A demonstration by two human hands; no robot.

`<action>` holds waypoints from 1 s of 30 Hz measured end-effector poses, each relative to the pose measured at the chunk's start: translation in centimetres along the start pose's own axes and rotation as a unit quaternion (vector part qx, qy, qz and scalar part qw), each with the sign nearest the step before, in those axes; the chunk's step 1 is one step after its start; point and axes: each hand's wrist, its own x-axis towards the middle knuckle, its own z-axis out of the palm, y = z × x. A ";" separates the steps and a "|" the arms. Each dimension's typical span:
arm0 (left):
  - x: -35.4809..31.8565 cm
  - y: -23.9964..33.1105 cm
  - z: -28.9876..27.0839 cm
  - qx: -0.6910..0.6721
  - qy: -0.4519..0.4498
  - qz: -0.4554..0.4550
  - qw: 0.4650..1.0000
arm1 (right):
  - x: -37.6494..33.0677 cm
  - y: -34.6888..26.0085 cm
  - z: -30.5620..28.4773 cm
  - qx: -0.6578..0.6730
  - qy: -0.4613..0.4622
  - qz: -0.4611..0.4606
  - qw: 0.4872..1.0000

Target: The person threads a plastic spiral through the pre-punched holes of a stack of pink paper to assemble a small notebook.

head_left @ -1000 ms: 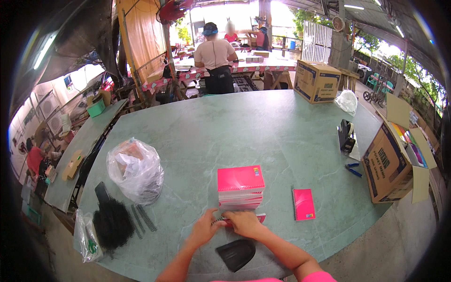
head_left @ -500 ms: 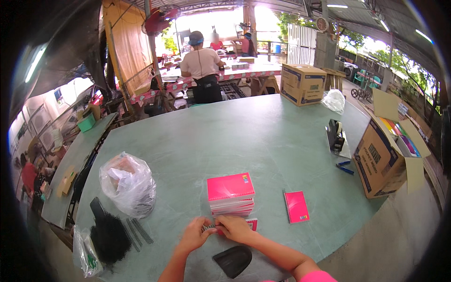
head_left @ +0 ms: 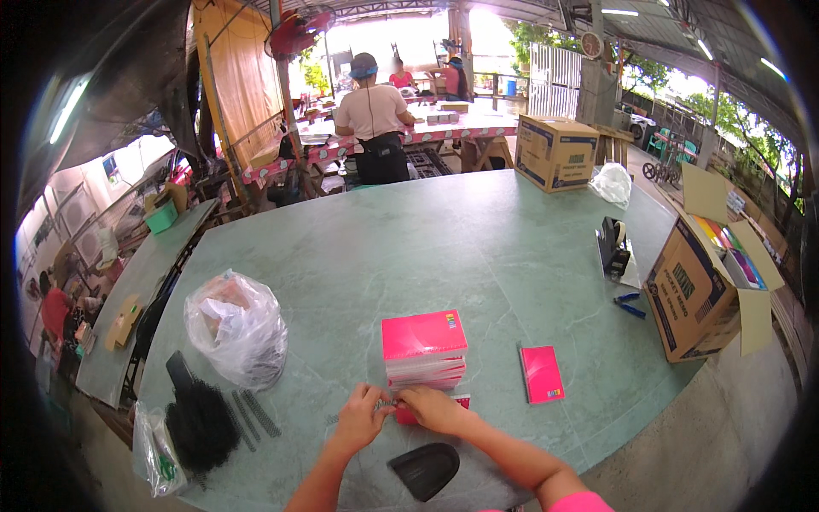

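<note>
"Which step is that, do you think?"

"Threading, I'd judge: the left hand (head_left: 363, 418) has its fingers pinching a spiral coil (head_left: 388, 404), up against the edge of a pink pocket notebook (head_left: 405, 417) on the bench (head_left: 478, 247)."

"And the right hand (head_left: 431, 408)?"

"Fingers bent over that notebook, close by the coil — I can't tell if they're pinching or only pressing, since the knuckles hide it."

"What does the next move call for?"

"A steady pinch, I'd say, with the coil in line with the edge. From the hands, the notebook stack (head_left: 424, 337) sits at twelve o'clock, a single notebook (head_left: 543, 374) between two and three, the heap of black coils (head_left: 200, 418) at nine."

"Any writing?"

"Small multicoloured lettering in a corner of the pink covers. The open carton (head_left: 689, 290) at two o'clock has bold dark print on its side; the closed carton (head_left: 554, 154) at one o'clock has similar dark print and bands — its smaller lines are too fine for me."
</note>
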 end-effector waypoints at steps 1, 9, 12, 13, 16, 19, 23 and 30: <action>0.1 0.1 0.4 0.008 0.002 -0.017 1.000 | -0.1 0.5 0.3 0.011 0.007 -0.014 1.000; 0.0 1.2 0.0 0.013 0.035 -0.015 0.999 | -0.5 0.1 -0.7 -0.097 0.038 0.018 0.994; -0.3 1.7 -0.7 0.022 0.008 -0.022 0.999 | -0.4 -0.2 -0.3 -0.101 0.052 -0.008 0.994; -0.6 0.6 -0.5 0.035 -0.032 -0.045 0.998 | -0.4 -0.7 -0.4 -0.081 0.063 -0.001 0.995; -0.4 0.2 0.0 0.017 -0.012 -0.045 0.999 | -0.1 -0.7 -0.3 -0.061 0.066 0.017 0.996; -0.2 1.2 -0.2 0.005 0.023 -0.047 0.999 | 0.1 -0.2 -0.1 -0.072 0.061 0.008 0.996; -0.3 0.3 -0.9 0.054 -0.111 -0.124 0.985 | -0.3 -0.6 0.0 -0.018 0.105 0.012 0.994; -0.6 -0.7 -0.7 0.012 -0.077 -0.060 0.995 | -0.7 -0.1 -0.2 -0.097 0.028 -0.002 0.995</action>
